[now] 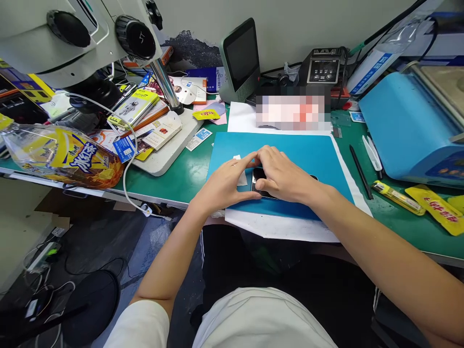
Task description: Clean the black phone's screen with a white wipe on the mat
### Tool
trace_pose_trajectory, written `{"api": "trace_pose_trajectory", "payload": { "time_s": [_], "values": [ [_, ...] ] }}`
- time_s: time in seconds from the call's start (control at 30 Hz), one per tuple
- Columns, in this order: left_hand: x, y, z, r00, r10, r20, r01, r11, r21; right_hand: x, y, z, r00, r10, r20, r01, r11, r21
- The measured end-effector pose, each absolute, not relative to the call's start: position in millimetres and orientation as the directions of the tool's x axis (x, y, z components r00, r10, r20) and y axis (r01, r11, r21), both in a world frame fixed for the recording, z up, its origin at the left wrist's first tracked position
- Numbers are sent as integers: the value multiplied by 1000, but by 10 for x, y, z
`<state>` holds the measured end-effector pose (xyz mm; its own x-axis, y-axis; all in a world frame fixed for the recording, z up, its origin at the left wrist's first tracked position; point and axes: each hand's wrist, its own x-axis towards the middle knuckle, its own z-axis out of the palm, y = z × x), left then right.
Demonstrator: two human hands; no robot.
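Observation:
A dark smartphone (257,175) lies on the blue mat (308,150) in front of me, mostly covered by my hands. My left hand (225,182) grips its left end, thumb along the near edge and index finger stretched to the far side. Over the phone's middle arches my right hand (286,176), its thumb bent onto the glass and its fingers curled toward the far left corner. The fingertips of both hands meet there, and what lies under them is hidden. A small white paper piece (242,179) sits beside the left hand.
On the left stand a microscope (152,63), a tea bottle (65,152) and piled boxes. A smart display (239,60) is at the back. To the right are a blue scale (402,130), a black pen (360,171), tweezers (372,153) and yellow packets (437,208).

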<state>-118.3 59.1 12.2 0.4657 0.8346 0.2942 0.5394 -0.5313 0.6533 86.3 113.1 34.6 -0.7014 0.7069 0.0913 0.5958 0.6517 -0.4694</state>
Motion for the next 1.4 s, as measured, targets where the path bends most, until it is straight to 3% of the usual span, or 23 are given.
{"api": "trace_pose_trajectory", "payload": {
  "time_s": [0.23, 0.33, 0.6, 0.93, 1.4],
  "values": [
    [-1185, 578, 129, 462, 844, 271, 578, -519, 629, 1341, 1092, 514, -539, 834, 117, 657, 503, -561],
    [-1181, 571, 130, 469, 845, 257, 595, -517, 615, 1539, 1038, 533, -497, 863, 85, 709, 461, -534],
    [-1166, 570, 97, 454, 863, 223, 616, -485, 621, 1143, 927, 444, -712, 698, 77, 598, 661, -453],
    [-1170, 600, 62, 431, 869, 245, 573, -473, 670, 1071, 981, 302, -742, 660, 114, 581, 719, -381],
    [-1191, 610, 55, 453, 850, 267, 573, -508, 643, 1010, 986, 291, -751, 651, 114, 578, 730, -365]
  ]
}}
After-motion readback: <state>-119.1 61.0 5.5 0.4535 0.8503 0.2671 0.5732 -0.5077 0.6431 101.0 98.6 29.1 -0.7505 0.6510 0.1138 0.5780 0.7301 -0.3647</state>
